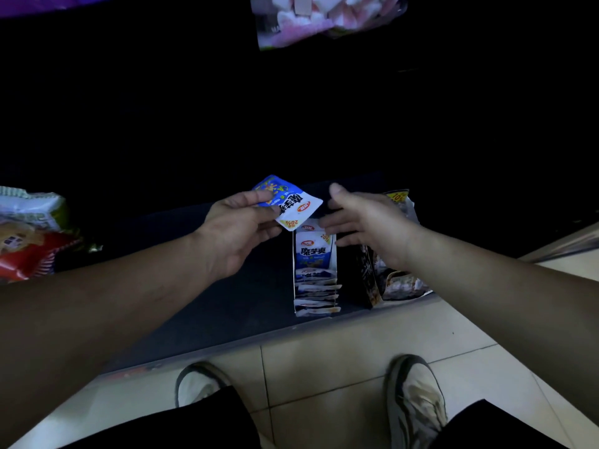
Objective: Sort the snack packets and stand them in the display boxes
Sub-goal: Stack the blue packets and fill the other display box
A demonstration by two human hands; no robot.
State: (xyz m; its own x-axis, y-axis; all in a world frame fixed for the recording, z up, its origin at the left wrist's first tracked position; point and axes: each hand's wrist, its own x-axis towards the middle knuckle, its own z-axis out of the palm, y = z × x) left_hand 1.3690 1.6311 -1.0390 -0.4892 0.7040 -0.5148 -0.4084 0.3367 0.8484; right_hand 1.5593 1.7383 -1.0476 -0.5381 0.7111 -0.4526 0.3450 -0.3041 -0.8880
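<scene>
On the dark shelf [227, 306] at the middle of the view stand two display boxes. One white box [315, 277] sits at centre, with a row of blue-and-white packets [316, 288] standing on edge inside; about six packet tops show, and the exact count cannot be read in the dim light. One dark box [393, 280] stands just beside it on the right, holding dark packets whose number cannot be told.

One loose blue-and-white packet [290, 202] is held above the far end of the white box, tilted, with its print upside down. The left hand [238, 228] pinches this packet at its left edge: the thumb lies on the upper face and the fingers curl beneath it.

The right hand [366, 222] holds nothing. Its fingers are spread and slightly bent, with the thumb raised; the fingertips reach to the top right corner of the white box, just beside the held packet. Contact with the box cannot be confirmed.

Two large snack bags [26, 234] lie at the left edge of the shelf. One bag of pink and white sweets [324, 17] hangs at the top. Two shoes [415, 396] stand on the tiled floor [324, 351] below.
</scene>
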